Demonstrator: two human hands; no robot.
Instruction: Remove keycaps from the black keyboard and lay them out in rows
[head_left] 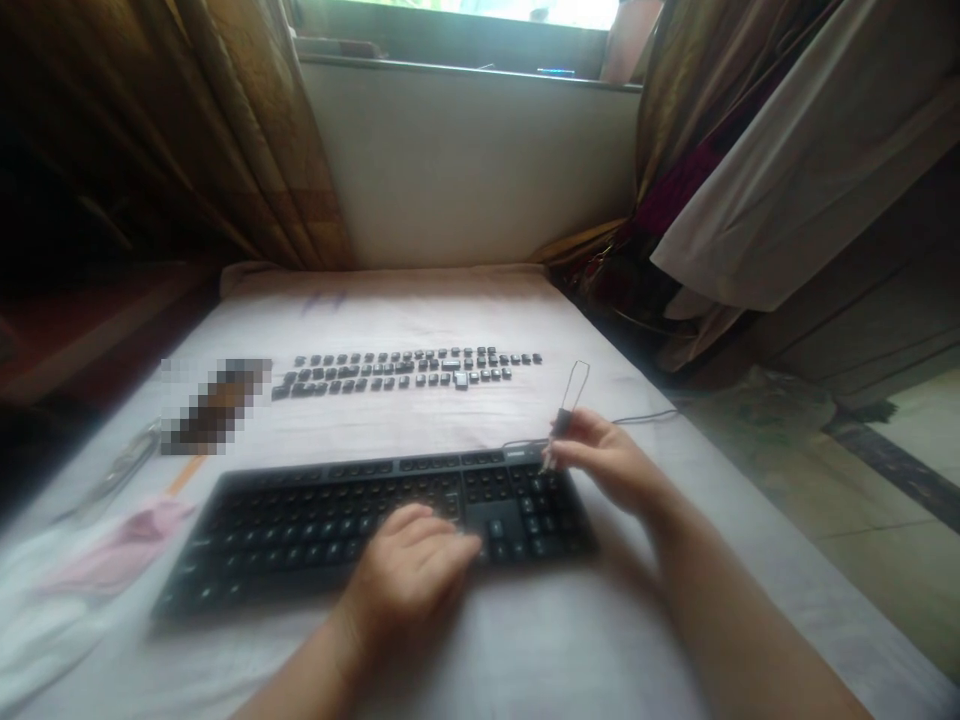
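A black keyboard [300, 555] lies across the light cloth in front of me, slightly tilted to the view. Over its middle right part is my left hand [420, 560], fingers curled in and thumb pressed near them; whatever is between the fingertips is hidden. My right hand [600, 455] is at the keyboard's upper right corner and grips a wire keycap puller [571, 395] by its dark middle, one wire loop pointing up. The puller's lower end hangs near the number pad, blurred. Beyond the keyboard, loose black keycaps [382, 383] lie in rows on the cloth.
A pink cloth [124, 545] and white fabric lie at the left, near a blurred-out patch [214, 405]. The keyboard cable [645, 415] runs off to the right. Curtains [247, 130] flank the window wall; tiled floor [885, 520] shows at right.
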